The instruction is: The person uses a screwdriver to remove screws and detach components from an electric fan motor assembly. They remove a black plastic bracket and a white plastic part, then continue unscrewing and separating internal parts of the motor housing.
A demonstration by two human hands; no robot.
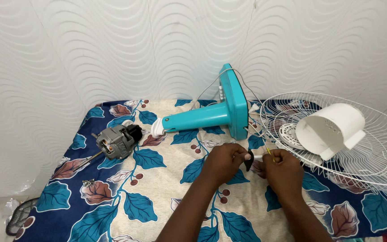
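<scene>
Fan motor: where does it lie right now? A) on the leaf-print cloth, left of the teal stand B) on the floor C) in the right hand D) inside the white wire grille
A: the grey fan motor lies on the leaf-print cloth, left of the teal stand.

Both forearms rose from six o'clock toward twelve, converging. The left hand (224,160) was curled, fingertips pinched toward three o'clock; the right hand (283,169) was closed, pinching toward nine o'clock.
</scene>
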